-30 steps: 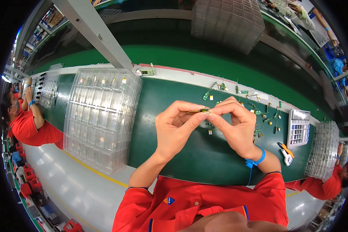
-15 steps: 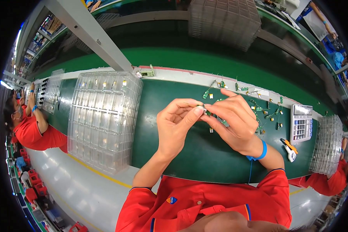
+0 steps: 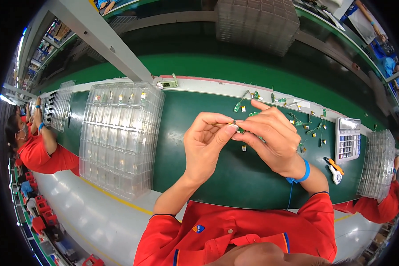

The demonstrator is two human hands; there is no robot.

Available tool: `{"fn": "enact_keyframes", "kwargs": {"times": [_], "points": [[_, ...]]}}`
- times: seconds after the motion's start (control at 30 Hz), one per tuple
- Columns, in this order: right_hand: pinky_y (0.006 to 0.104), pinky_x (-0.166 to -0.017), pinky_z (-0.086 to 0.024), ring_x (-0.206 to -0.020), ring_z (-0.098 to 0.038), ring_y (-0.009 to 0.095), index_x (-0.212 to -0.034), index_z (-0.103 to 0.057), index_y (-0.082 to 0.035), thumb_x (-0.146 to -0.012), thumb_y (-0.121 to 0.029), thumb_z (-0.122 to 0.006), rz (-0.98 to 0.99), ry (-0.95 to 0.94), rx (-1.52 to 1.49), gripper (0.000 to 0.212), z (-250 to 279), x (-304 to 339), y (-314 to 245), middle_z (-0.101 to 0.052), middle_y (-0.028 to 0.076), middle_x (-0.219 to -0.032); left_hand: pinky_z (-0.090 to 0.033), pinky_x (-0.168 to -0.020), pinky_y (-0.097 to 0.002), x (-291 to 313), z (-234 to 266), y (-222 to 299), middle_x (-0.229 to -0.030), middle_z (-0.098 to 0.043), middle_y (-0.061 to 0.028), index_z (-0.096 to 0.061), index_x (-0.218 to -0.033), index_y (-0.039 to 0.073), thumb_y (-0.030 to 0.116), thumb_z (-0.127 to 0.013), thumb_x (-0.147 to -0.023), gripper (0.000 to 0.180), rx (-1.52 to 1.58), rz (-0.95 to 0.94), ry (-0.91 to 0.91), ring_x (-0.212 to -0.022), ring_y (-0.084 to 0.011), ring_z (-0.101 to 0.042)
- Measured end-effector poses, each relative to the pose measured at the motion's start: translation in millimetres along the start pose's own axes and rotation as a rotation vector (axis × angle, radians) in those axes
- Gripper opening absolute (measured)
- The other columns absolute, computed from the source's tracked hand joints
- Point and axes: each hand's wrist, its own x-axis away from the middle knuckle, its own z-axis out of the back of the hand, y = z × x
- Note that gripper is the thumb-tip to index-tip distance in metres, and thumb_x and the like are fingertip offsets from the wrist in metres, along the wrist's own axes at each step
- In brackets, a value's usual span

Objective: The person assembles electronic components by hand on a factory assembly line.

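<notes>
Above the dark green bench, my left hand (image 3: 205,144) and my right hand (image 3: 275,138) meet fingertip to fingertip. Between them is a small green circuit board (image 3: 240,130), mostly covered by the fingers. Thumb and forefinger of each hand pinch at it, and a thin wire runs back across the left fingers. A blue strap with a cord circles my right wrist. Beyond and beside my right hand lie several small circuit boards (image 3: 315,128) with wires and little silvery-yellow parts attached, some half hidden behind that hand.
A tall stack of clear plastic trays (image 3: 119,137) stands to the left; another tray stack (image 3: 377,164) is at the far right. A calculator (image 3: 348,139), an orange-handled tool (image 3: 334,166) and a white tool (image 3: 335,175) lie right. Co-workers in red sit on both sides.
Both hands stay pinched together on the board with hardly any shift between them. The whole view has drifted slightly, so everything sits a little farther right.
</notes>
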Motion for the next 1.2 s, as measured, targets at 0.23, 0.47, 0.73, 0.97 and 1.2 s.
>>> {"fn": "enact_keyframes", "kwargs": {"times": [0.23,0.47,0.73,0.97,1.2], "points": [[0.0473,-0.087,-0.054,-0.072,-0.063,0.020,-0.091,-0.070,-0.002,-0.067,-0.006,-0.080,-0.064,0.000,-0.106,0.027,0,2,0,-0.067,0.007,-0.079,-0.047,-0.065,-0.0270,1,-1,1,-0.089,-0.055,-0.0072,-0.051,-0.097,0.004,-0.004,-0.057,-0.090,0.012,0.041,-0.015,-0.072,-0.076,-0.0126,-0.056],[0.0460,-0.084,-0.055,-0.071,-0.062,0.020,-0.091,-0.070,-0.001,-0.068,-0.007,-0.080,-0.034,0.025,-0.159,0.026,-1,0,-1,-0.066,0.007,-0.079,-0.052,-0.064,-0.0263,3,-1,-5,-0.091,-0.055,-0.0098,-0.048,-0.094,0.002,-0.008,-0.057,-0.089,0.014,0.087,-0.145,-0.090,-0.074,-0.0133,-0.058],[0.0447,-0.083,-0.056,-0.070,-0.062,0.019,-0.091,-0.071,-0.002,-0.069,-0.006,-0.079,-0.016,0.048,-0.155,0.024,5,-1,0,-0.067,0.006,-0.077,-0.050,-0.067,-0.0293,3,1,-1,-0.092,-0.055,-0.0070,-0.049,-0.101,0.006,-0.004,-0.058,-0.088,0.019,-0.020,-0.121,-0.128,-0.084,-0.0154,-0.056],[0.0444,-0.088,-0.053,-0.071,-0.063,0.019,-0.090,-0.071,-0.003,-0.070,-0.007,-0.078,-0.041,-0.110,-0.193,0.022,14,0,8,-0.068,0.005,-0.080,-0.053,-0.071,-0.0253,-13,19,13,-0.096,-0.057,-0.0104,-0.054,-0.104,-0.002,-0.001,-0.061,-0.089,0.016,-0.348,0.022,-0.356,-0.080,-0.0153,-0.062],[0.0387,-0.086,-0.054,-0.074,-0.064,0.020,-0.093,-0.072,-0.003,-0.068,-0.005,-0.078,-0.156,-0.200,-0.338,0.026,18,-2,9,-0.070,0.006,-0.083,-0.048,-0.064,-0.0250,-8,15,10,-0.095,-0.054,-0.0087,-0.054,-0.097,-0.002,0.002,-0.057,-0.092,0.007,-0.272,0.029,-0.350,-0.074,-0.0125,-0.057]]}}
